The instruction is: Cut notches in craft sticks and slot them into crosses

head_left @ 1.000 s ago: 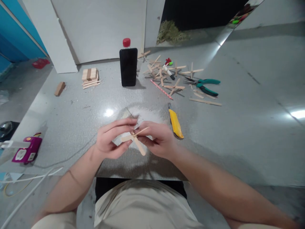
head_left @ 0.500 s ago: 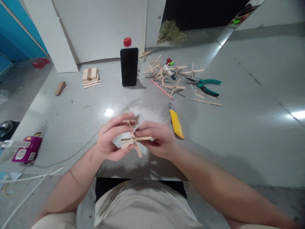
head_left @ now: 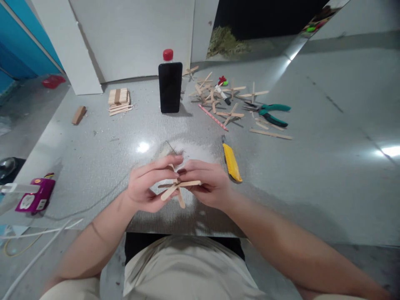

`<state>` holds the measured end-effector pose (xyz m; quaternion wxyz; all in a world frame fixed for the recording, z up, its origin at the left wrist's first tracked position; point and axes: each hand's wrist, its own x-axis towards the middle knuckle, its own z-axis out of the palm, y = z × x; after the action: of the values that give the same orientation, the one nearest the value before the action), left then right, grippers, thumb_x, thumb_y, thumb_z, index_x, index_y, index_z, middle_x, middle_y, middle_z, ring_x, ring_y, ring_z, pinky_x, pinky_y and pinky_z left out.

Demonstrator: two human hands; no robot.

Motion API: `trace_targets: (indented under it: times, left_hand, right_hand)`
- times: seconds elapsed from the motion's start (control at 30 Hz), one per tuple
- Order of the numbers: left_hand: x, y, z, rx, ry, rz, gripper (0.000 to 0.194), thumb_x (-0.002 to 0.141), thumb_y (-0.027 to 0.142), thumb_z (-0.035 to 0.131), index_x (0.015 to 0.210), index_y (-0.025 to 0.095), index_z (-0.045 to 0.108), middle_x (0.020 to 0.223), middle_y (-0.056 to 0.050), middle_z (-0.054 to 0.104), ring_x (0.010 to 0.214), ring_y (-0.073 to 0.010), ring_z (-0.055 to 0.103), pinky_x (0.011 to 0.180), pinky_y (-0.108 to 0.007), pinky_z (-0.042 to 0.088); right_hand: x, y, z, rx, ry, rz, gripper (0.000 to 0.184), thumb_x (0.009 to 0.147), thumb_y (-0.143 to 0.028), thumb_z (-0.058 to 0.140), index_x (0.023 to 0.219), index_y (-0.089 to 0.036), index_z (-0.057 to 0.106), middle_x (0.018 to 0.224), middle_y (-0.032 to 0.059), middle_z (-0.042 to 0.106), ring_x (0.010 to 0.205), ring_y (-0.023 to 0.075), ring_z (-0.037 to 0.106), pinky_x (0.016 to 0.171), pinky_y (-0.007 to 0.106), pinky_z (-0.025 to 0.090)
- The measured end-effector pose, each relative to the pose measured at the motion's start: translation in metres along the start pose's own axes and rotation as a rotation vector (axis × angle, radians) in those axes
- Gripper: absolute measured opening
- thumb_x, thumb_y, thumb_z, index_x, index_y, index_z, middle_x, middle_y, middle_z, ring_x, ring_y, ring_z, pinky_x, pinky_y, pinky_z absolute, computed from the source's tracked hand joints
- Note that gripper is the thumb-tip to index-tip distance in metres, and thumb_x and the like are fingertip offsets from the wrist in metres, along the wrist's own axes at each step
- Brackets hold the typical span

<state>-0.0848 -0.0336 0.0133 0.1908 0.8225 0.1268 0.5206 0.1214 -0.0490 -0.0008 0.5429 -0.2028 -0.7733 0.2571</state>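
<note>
Between my two hands is a small crossed piece of wooden craft sticks [head_left: 190, 183], its arms pointing several ways from one joint. My left hand [head_left: 146, 183] closes on it from the left, fingertips at the upper stick and thumb below. From the right, my right hand [head_left: 209, 181] pinches it with fingers and thumb near the joint; part of that grip is hidden. A yellow utility knife [head_left: 231, 162] lies on the table just right of my right hand. Beyond my fingers, a thin dark wire-like piece [head_left: 170, 146] rests by a whitish patch.
A black phone [head_left: 170, 88] leans on a red-capped bottle [head_left: 168, 55]. Stacked craft sticks [head_left: 118, 98] lie left of it. To the right are several stick crosses [head_left: 230, 114], a pink striped pencil [head_left: 213, 117] and green-handled pliers [head_left: 271, 113]. A purple power adapter [head_left: 36, 196] sits far left.
The stick piece has turned and tilted slightly between my hands. My left fingers have drawn down and closer to my right hand. Things on the table stay put.
</note>
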Motion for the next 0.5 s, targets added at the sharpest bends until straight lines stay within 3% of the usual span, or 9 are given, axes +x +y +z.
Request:
trace_targets:
  times: [0.37,0.5]
  left_hand:
    - [-0.0015,0.0022,-0.0017,0.003,-0.021,-0.031,0.039,0.082,0.013,0.073,0.121,0.012,0.066,0.131,-0.021,0.068,0.103,-0.0228,0.074,0.081,-0.030,0.064]
    - [-0.0010,-0.0003,-0.0034,-0.006,-0.049,-0.061,0.045,0.085,0.015,0.072,0.128,0.016,0.063,0.134,-0.017,0.067,0.114,-0.0249,0.071,0.094,-0.036,0.063]
  right_hand:
    - [0.0011,-0.0007,0.0011,-0.005,-0.002,0.032,0.009,0.097,-0.015,0.065,0.101,-0.022,0.070,0.091,0.0063,0.077,0.082,0.0145,0.074,0.073,0.026,0.061]
    - [0.0017,-0.0008,0.0018,-0.025,-0.015,0.048,0.008,0.096,-0.015,0.065,0.100,-0.022,0.068,0.089,0.0043,0.077,0.082,0.0137,0.072,0.074,0.026,0.059]
